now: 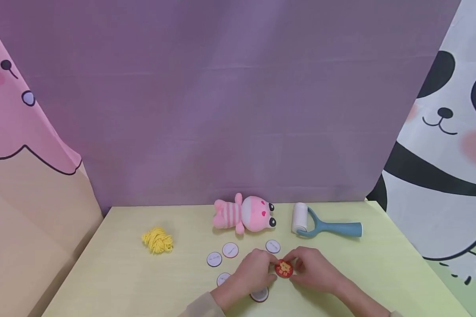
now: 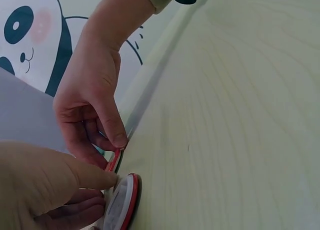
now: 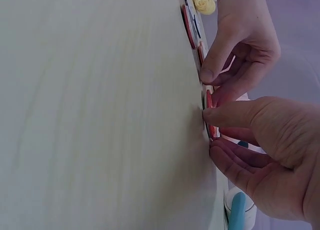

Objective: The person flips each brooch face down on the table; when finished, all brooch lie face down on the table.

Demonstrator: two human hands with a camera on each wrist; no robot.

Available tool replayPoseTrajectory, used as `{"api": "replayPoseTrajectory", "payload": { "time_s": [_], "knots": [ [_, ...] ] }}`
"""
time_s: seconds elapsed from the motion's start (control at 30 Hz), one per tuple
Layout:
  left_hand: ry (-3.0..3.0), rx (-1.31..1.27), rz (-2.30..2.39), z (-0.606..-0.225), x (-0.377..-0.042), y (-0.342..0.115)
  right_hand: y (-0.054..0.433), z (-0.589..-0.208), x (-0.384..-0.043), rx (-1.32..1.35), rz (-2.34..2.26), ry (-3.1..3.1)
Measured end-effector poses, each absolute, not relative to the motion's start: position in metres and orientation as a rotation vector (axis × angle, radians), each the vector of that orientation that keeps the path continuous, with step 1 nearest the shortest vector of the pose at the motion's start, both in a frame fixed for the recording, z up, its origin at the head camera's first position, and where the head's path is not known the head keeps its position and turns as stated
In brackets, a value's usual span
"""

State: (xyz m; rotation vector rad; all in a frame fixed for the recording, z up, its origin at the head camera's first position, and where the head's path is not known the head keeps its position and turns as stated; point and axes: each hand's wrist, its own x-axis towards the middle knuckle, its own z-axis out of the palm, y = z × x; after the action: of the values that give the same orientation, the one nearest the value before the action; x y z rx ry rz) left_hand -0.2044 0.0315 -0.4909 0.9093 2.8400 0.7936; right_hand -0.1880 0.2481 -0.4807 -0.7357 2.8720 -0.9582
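Note:
A round red badge (image 1: 284, 268) with a yellow figure and lettering on its face lies low over the table between my two hands. My left hand (image 1: 255, 273) holds its left edge with thumb and fingers. From the other side my right hand (image 1: 315, 269) pinches the right edge, its thumb overlapping the rim in the right wrist view. Close under my left hand is a face-down badge (image 2: 121, 205) with a pale back and red rim. Another pale-backed badge (image 1: 223, 279) is partly covered by my left wrist.
More face-down badges, one (image 1: 230, 250) left and one (image 1: 273, 246) behind my hands, lie on the pale table (image 1: 115, 281). Behind them is a pink striped plush toy (image 1: 243, 214). A lint roller (image 1: 327, 227) with a blue handle lies right, a yellow yarn bundle (image 1: 157, 240) left.

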Motion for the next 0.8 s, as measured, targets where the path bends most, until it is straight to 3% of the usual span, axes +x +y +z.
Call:
{"api": "replayPoseTrajectory", "payload": {
  "time_s": [0.33, 0.8],
  "knots": [
    [2.863, 1.02, 0.822, -0.496, -0.208, 0.031, 0.247, -0.488, -0.189, -0.807, -1.038, 2.859],
    [2.76, 1.134, 1.078, -0.487, -0.207, 0.014, 0.257, -0.48, -0.191, -0.583, -1.356, 2.546]
  ]
}}
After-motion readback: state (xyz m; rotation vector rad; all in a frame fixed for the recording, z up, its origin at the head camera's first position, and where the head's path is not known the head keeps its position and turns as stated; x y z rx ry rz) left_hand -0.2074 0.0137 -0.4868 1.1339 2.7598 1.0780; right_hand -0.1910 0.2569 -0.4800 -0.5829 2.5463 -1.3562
